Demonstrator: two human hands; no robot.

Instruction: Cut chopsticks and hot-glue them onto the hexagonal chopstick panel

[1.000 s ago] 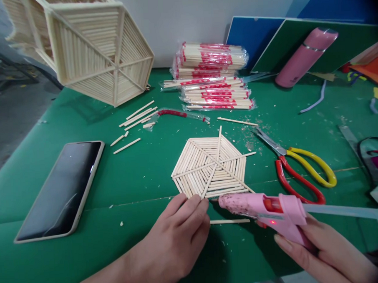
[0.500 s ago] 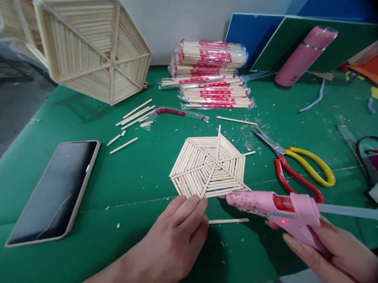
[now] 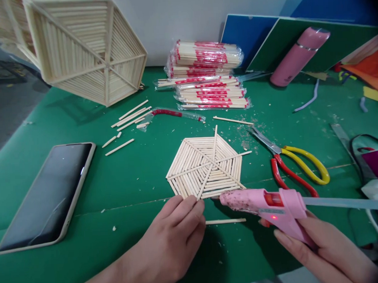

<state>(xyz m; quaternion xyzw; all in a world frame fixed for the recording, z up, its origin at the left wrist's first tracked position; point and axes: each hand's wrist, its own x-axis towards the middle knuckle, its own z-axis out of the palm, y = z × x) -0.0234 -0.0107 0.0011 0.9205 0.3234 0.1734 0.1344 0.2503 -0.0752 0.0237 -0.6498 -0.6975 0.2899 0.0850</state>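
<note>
A flat hexagon of glued wooden sticks point(image 3: 205, 168) lies on the green table point(image 3: 140, 177). My left hand point(image 3: 177, 238) rests palm down at its near edge, fingertips together touching the lower left rim. My right hand point(image 3: 322, 248) grips a pink glue gun point(image 3: 267, 205) with a lit red lamp. The gun's nozzle points left at the hexagon's lower edge. A glue stick juts out of the gun's back to the right. One loose stick point(image 3: 225, 221) lies between my hands.
A phone point(image 3: 47, 195) lies at the left. A big stick-built hexagonal basket point(image 3: 78, 46) stands at the back left, with cut sticks point(image 3: 128, 119) near it. Wrapped chopstick packs point(image 3: 207, 74), red-and-yellow scissors point(image 3: 290, 166), a pink flask point(image 3: 298, 55) and coloured boards are behind.
The glue gun pulled slightly right, then came back left toward the hexagon's lower edge. My left hand has stayed at the rim. The view has shifted a little.
</note>
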